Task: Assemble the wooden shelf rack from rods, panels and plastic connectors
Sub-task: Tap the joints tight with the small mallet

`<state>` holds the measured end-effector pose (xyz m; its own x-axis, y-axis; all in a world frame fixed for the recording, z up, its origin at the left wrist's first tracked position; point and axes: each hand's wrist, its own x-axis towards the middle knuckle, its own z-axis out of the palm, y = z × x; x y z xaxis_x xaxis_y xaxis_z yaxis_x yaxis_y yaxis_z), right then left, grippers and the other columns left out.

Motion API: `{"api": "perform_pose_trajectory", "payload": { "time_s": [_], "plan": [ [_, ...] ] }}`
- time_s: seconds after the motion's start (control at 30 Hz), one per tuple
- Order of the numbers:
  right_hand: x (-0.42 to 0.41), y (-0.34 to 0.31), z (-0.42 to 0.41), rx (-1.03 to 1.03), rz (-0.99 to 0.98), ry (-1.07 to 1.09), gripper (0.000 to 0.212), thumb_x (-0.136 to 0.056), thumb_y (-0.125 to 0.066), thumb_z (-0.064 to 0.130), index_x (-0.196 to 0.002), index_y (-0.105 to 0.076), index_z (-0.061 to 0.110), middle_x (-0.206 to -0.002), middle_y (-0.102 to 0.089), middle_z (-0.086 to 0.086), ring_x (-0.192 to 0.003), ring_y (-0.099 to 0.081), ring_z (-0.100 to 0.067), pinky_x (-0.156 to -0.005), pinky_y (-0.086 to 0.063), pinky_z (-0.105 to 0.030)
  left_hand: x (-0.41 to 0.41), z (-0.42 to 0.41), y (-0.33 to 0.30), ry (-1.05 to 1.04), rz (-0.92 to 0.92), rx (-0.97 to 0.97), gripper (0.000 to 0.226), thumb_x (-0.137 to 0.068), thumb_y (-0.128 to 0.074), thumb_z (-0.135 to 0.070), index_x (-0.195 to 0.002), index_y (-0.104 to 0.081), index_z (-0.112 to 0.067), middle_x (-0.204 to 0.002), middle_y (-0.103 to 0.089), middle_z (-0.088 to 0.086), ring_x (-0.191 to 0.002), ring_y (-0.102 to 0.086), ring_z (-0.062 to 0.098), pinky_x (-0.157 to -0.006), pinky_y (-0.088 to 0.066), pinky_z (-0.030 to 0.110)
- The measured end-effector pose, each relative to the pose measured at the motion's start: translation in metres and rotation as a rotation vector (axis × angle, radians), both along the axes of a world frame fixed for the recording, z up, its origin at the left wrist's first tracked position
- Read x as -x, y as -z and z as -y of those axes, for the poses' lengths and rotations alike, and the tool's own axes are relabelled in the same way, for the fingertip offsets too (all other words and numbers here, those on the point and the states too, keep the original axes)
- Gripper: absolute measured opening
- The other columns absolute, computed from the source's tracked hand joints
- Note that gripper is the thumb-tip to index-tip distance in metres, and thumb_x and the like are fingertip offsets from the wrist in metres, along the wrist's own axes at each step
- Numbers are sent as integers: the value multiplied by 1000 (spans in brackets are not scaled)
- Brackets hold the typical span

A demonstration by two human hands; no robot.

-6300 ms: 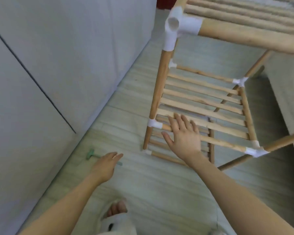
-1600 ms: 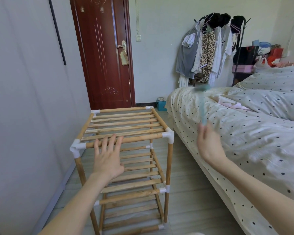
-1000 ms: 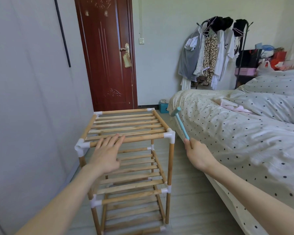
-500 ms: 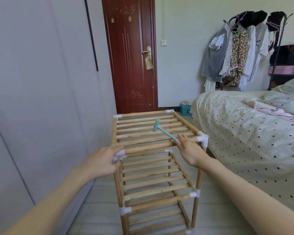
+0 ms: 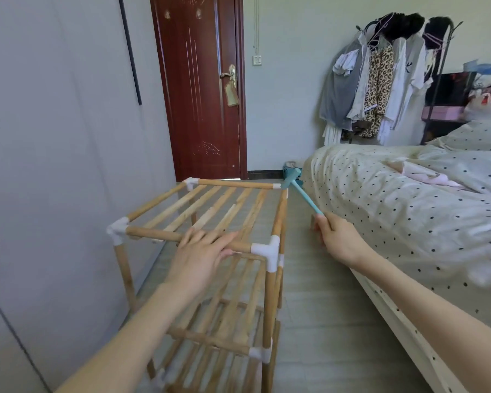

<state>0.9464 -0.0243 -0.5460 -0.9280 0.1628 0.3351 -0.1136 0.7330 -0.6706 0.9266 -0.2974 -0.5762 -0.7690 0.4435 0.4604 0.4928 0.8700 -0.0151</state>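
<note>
The wooden shelf rack [image 5: 165,235] stands upright on the floor, with slatted tiers and white plastic connectors [image 5: 268,249] at its corners. My left hand [image 5: 200,255] lies flat, fingers straight, on the near top rod. My right hand [image 5: 338,236] grips the handle of a small teal plastic hammer [image 5: 299,191]. The hammer head hangs just above the far right corner connector of the top tier.
A grey wardrobe wall [image 5: 54,137] runs along the left, close to the rack. A bed with dotted bedding [image 5: 408,211] fills the right. A dark red door [image 5: 201,89] and a coat rack with clothes [image 5: 380,78] stand at the back. Bare floor [image 5: 309,307] lies between rack and bed.
My left hand left the near left corner connector and now lies on the near top rod. My right hand swung the hammer from over the slats toward the far right corner.
</note>
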Motion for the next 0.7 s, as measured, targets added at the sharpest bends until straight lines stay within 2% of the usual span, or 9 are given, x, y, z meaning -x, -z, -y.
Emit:
{"api": "perform_pose_trajectory", "payload": {
  "time_s": [0.1,0.23,0.33,0.4,0.43,0.47,0.57,0.63,0.7],
  "plan": [
    [-29,-7,-10,-116,-11,26,32,-100,-34,27,-81,-57,16,-62,-49,5,-58,-48,-15,-50,-32,-20,8,-29,6,-117,-105,27,47,-99,-28,-44,-145,-28,-37,-132,-53,-10,-119,-47,16,-105,-29,33],
    [-54,-28,-22,-381,47,35,35,-99,-39,30,-78,-60,11,-58,-48,4,-60,-47,-19,-59,-35,-30,14,-61,11,-131,-115,31,55,-99,-26,-47,-149,-16,-29,-140,-46,-2,-127,-41,21,-109,-27,39],
    [-57,-60,-28,-230,-280,155,33,-98,-40,28,-75,-54,10,-53,-44,4,-52,-41,-14,-52,-26,-32,11,-67,15,-87,-69,54,67,-96,-34,-44,-151,-5,-19,-155,-20,4,-144,-13,22,-118,-3,42],
    [-61,-66,-27,-22,-600,264,29,-100,-37,26,-82,-51,8,-57,-44,2,-52,-41,-16,-54,-17,-35,11,-64,16,-68,-58,73,77,-92,-43,-37,-151,0,-15,-158,-8,3,-146,-1,20,-115,10,39],
    [-63,-59,-23,5,-630,299,27,-100,-35,25,-88,-51,6,-60,-47,-1,-53,-43,-21,-55,-18,-35,11,-61,16,-59,-49,78,81,-89,-47,-34,-151,1,-15,-159,-5,3,-146,1,19,-114,12,37],
    [-65,-47,-19,-55,-511,288,27,-101,-34,24,-95,-50,3,-66,-52,-7,-57,-48,-29,-56,-23,-36,12,-60,15,-51,-39,81,84,-87,-50,-33,-151,1,-15,-159,-3,2,-146,1,18,-113,13,35],
    [-68,0,-12,-455,262,119,31,-102,-29,28,-97,-48,5,-94,-61,-21,-78,-56,-35,-68,-39,-34,11,-60,9,-29,23,85,84,-85,-52,-31,-151,-1,-16,-159,-5,0,-145,-2,16,-111,12,33],
    [-64,-11,-20,-407,194,103,32,-102,-30,30,-80,-44,10,-86,-59,-17,-75,-53,-33,-65,-35,-31,10,-61,7,-27,52,80,84,-85,-53,-30,-151,-3,-16,-158,-7,0,-145,-4,16,-113,9,33],
    [-57,-35,-28,-159,-218,241,33,-101,-32,29,-75,-42,11,-68,-51,-6,-62,-48,-29,-56,-27,-32,8,-62,5,-33,61,84,84,-83,-53,-29,-151,-4,-16,-158,-8,0,-145,-5,16,-115,6,34]
  ]
}}
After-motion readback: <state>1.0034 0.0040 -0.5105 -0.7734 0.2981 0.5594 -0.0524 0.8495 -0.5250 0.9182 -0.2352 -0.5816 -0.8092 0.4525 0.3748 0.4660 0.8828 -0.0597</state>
